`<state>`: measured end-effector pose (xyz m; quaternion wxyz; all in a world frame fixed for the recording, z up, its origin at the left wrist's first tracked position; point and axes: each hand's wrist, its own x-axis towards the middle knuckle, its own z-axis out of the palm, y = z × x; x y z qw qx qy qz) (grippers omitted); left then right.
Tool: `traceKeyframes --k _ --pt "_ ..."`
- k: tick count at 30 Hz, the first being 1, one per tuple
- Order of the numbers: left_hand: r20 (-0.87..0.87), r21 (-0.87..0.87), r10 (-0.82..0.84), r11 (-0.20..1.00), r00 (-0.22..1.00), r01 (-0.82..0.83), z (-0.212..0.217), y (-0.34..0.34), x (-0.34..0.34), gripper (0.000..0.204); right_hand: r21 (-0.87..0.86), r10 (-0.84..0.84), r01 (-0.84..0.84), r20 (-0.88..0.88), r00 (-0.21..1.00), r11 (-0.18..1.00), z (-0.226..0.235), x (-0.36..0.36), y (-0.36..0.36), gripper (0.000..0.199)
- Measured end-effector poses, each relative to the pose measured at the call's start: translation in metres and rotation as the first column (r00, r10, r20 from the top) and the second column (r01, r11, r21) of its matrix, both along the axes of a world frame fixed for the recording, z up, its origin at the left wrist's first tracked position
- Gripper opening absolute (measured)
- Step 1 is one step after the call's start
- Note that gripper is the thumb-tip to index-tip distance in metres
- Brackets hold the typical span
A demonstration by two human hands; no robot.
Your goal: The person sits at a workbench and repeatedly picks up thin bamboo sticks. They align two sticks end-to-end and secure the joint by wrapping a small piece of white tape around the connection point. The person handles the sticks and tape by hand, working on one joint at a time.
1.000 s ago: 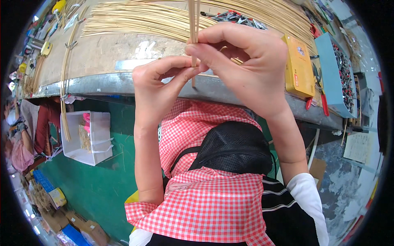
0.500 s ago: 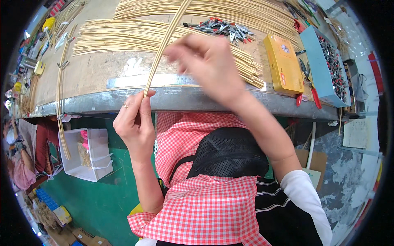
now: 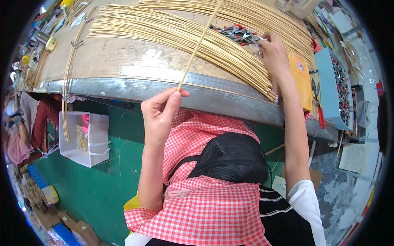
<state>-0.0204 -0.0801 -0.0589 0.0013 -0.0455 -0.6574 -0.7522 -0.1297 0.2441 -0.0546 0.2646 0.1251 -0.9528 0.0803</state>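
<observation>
Left hand (image 3: 159,117) pinches the near end of one thin pale cane strip (image 3: 200,43) between thumb and forefinger, other fingers curled; clamped on it. The strip is straight, smooth, straw-coloured, runs up and away over the workbench (image 3: 123,61) and crosses above the fanned sheaf of similar strips (image 3: 180,35). Its held end sits just off the bench's near edge, over the lap.

Right hand (image 3: 276,55) is stretched out flat-ish on the far right end of the sheaf, fingertips at a heap of small metal clips (image 3: 240,33) with dark and red handles. Whether the fingers hold a clip, cannot tell; they look loosely bent, not clamped.

Bench top is worn wood with white scuffs, curved grey metal band (image 3: 164,88) along the front edge, a ruler strip on it. Yellow flat box (image 3: 301,80) lies just right of the right wrist, a light blue tray (image 3: 328,86) of dark clips beyond it. A second thin bundle of strips (image 3: 67,86) hangs over the bench's left edge, pinned with clips.

Below: red-and-white checked cloth (image 3: 205,205) on the lap, black mesh pouch (image 3: 232,158) on top. Green floor (image 3: 98,180), white plastic bin (image 3: 84,139) with pink and straw bits in it.
</observation>
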Motion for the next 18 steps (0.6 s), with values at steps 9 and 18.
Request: traceKeyframes --k 9,18 --pt "-0.011 0.036 -0.156 0.987 0.988 0.156 -0.003 0.011 0.007 0.02 -0.926 0.512 0.035 0.239 0.825 0.375 0.052 0.123 -0.105 0.018" --pt "-0.053 -0.103 -0.257 0.963 0.965 0.25 0.004 0.016 0.008 0.016 -0.908 0.497 -0.067 0.163 0.852 0.413 0.028 0.136 -0.119 0.018"
